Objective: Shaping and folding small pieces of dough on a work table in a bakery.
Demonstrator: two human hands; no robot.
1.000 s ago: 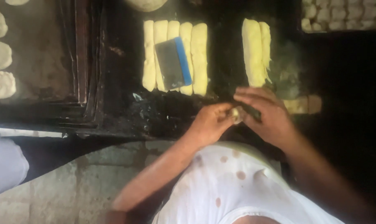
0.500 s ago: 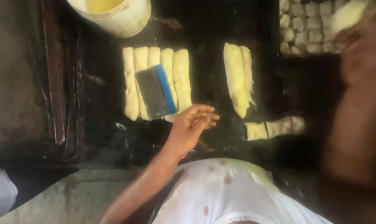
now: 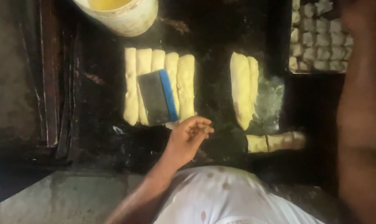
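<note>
Dark, greasy worktop carries everything. Left hand hovers over its near edge, fingers loosely curled, nothing visibly gripped; too blurred to rule out a scrap at the fingertips. Right arm is raised to the far right, heavily blurred; its hand can't be made out, so grip unknown.

Step looks like portioning dough logs. Nearest piece: cut log, lying crosswise, right of the left hand. Five pale logs sit side by side, blue-edged scraper resting on them; two more logs further right. Small cut pieces fill tray far right. Bucket of yellow liquid at top.

Dough looks soft, oily and pale yellow.
</note>
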